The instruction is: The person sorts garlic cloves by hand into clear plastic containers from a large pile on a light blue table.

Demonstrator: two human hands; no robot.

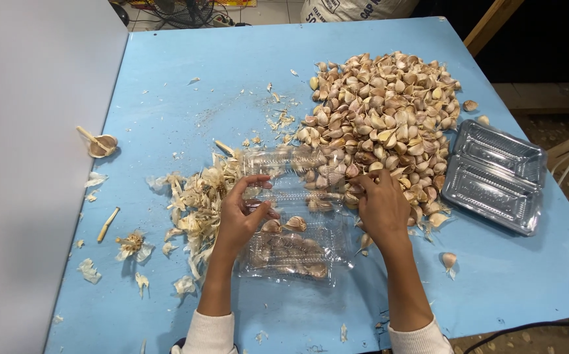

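On blue table (166, 98): two hands, two clear trays, one garlic heap (382, 118).

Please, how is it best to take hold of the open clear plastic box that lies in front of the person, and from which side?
Probably grip the clear plastic box by the two short edges of its filled lower half, coming from left and right with both hands. The thin walls look flexible and it holds garlic cloves, so a one-sided grip could tip it. The left hand is already at the left edge; the right hand is at the garlic pile.
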